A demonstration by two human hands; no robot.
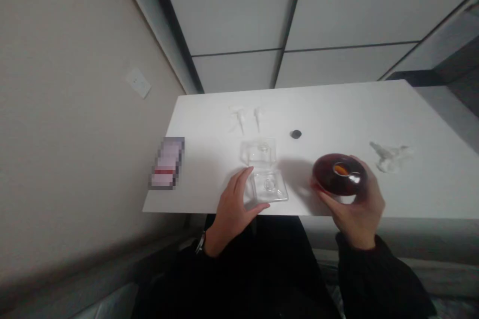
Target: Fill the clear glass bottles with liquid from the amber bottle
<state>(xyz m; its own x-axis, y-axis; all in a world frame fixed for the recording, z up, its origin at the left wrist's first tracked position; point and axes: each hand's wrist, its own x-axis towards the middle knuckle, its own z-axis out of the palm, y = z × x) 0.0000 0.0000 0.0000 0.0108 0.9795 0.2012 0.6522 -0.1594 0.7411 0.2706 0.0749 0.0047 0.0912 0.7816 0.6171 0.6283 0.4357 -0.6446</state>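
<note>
Head view showed the right hand clamped around a dark red glass bottle held above the white table, left hand with fingers apart steadying a clear plastic case, whose contents were too blurred to identify.

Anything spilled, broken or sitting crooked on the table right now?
Nothing looks spilled or broken. The right hand holds the dark red bottle tipped toward the camera, its open mouth showing; a small black cap lies apart behind it. The left hand rests against the nearer clear glass container. The white pump tops lie loose.
</note>
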